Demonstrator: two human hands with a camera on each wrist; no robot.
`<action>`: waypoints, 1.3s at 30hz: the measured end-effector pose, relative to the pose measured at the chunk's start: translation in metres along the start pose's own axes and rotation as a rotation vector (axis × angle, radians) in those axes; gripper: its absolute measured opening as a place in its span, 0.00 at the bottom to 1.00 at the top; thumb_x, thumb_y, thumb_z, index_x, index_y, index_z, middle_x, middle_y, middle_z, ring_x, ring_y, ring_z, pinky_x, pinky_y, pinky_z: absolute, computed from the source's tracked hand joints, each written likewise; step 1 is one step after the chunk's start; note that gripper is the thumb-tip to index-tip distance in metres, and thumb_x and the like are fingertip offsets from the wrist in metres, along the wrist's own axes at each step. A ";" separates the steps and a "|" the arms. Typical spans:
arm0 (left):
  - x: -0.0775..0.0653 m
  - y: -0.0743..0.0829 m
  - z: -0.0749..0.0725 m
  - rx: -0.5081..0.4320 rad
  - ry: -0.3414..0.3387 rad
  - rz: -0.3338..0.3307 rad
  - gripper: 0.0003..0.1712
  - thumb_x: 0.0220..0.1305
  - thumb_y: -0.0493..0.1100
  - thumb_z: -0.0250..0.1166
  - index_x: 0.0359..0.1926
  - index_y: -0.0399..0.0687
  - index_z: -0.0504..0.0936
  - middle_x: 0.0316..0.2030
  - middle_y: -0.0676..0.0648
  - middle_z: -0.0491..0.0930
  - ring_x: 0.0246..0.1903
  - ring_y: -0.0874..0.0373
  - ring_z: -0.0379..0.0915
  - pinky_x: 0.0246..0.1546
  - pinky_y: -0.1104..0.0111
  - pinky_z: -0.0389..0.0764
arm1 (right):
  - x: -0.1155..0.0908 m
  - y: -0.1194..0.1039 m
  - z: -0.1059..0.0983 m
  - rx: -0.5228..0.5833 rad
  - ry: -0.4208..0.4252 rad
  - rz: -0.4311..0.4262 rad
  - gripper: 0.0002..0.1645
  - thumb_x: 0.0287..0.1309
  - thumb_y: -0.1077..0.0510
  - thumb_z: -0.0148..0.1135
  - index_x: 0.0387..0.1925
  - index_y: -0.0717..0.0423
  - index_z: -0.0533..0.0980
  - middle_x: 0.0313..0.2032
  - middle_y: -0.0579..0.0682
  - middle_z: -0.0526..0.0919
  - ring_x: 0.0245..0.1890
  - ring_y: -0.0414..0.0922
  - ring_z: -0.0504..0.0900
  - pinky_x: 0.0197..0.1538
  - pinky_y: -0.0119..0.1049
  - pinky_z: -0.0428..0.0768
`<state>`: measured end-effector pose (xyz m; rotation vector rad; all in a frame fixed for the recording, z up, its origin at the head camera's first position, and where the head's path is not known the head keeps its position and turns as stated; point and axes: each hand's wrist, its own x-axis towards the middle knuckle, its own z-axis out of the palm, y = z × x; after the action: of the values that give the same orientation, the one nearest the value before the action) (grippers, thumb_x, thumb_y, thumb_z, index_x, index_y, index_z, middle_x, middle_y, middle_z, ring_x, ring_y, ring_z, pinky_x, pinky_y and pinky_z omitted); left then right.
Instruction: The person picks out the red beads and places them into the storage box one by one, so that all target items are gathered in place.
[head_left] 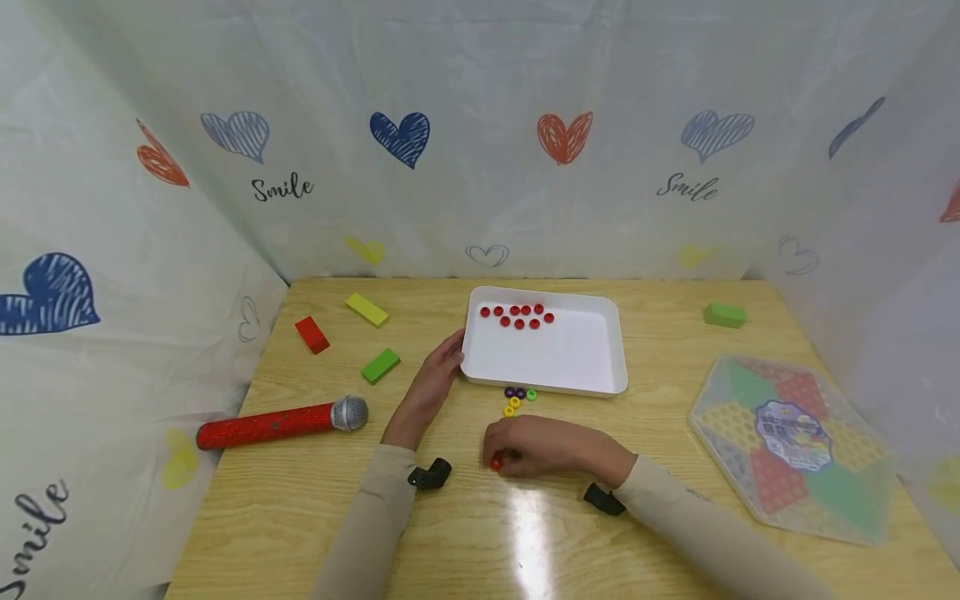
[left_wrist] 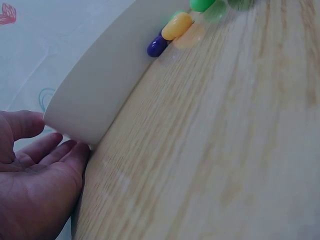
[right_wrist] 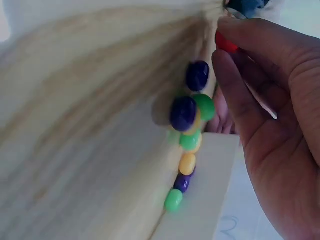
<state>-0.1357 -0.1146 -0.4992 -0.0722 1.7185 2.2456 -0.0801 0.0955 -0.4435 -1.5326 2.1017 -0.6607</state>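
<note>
My left hand (head_left: pixel 433 379) rests its fingers against the left side of a white tray (head_left: pixel 540 367). In the left wrist view, the thumb (left_wrist: pixel 27 124) touches the tray's corner and the other fingers lie against its outer wall near the tabletop. My right hand (head_left: pixel 551 447), in front of the tray, pinches a red bead (right_wrist: pixel 226 42) between thumb and finger. Several red beads (head_left: pixel 519 324) lie inside the tray, towards its back left. Purple beads (head_left: pixel 510 392), yellow beads (head_left: pixel 514 402) and a green bead (head_left: pixel 532 394) lie on the table by its front wall; my right hand hides others.
To the left on the wooden table (head_left: pixel 300 517) lie a red microphone (head_left: pixel 277 426), a red block (head_left: pixel 312 335), a yellow block (head_left: pixel 367 309) and a green block (head_left: pixel 381 366). Another green block (head_left: pixel 724 315) and a hexagonal game box (head_left: pixel 795 450) are at the right. Printed curtains surround the table.
</note>
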 end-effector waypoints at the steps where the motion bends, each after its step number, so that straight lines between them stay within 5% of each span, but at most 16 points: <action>1: 0.000 0.000 0.000 0.000 0.000 0.001 0.28 0.75 0.37 0.44 0.74 0.50 0.57 0.73 0.49 0.54 0.73 0.59 0.46 0.73 0.61 0.49 | -0.001 0.002 -0.002 0.006 0.018 -0.003 0.08 0.61 0.62 0.62 0.42 0.52 0.81 0.41 0.41 0.81 0.41 0.32 0.75 0.46 0.20 0.73; 15: 0.001 -0.002 -0.003 -0.009 -0.003 0.003 0.28 0.75 0.37 0.44 0.73 0.50 0.58 0.73 0.49 0.55 0.73 0.57 0.47 0.73 0.60 0.49 | -0.018 0.043 -0.069 0.110 0.306 0.098 0.11 0.58 0.65 0.64 0.44 0.54 0.81 0.44 0.44 0.80 0.46 0.37 0.80 0.48 0.31 0.82; 24: 0.000 -0.001 -0.001 0.010 0.006 -0.018 0.28 0.74 0.38 0.45 0.73 0.51 0.58 0.73 0.49 0.54 0.73 0.58 0.46 0.73 0.59 0.49 | -0.008 0.079 -0.104 0.076 0.332 0.228 0.13 0.57 0.66 0.64 0.46 0.58 0.81 0.45 0.43 0.79 0.48 0.40 0.79 0.51 0.37 0.82; 31: 0.001 -0.003 -0.002 0.008 -0.023 0.011 0.28 0.75 0.38 0.44 0.74 0.48 0.56 0.73 0.47 0.53 0.73 0.56 0.46 0.73 0.59 0.49 | 0.006 0.094 -0.120 0.075 0.345 0.245 0.14 0.57 0.67 0.63 0.47 0.57 0.82 0.47 0.47 0.80 0.46 0.43 0.80 0.50 0.44 0.82; 39: -0.001 -0.001 -0.002 -0.005 -0.032 0.015 0.28 0.75 0.38 0.44 0.74 0.49 0.56 0.73 0.48 0.54 0.73 0.57 0.47 0.73 0.58 0.50 | 0.026 0.114 -0.126 0.073 0.324 0.302 0.16 0.56 0.67 0.66 0.47 0.55 0.82 0.47 0.46 0.80 0.46 0.44 0.79 0.46 0.38 0.83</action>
<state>-0.1345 -0.1169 -0.5009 -0.0244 1.7026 2.2501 -0.2487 0.1150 -0.4176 -1.0920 2.4495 -0.9076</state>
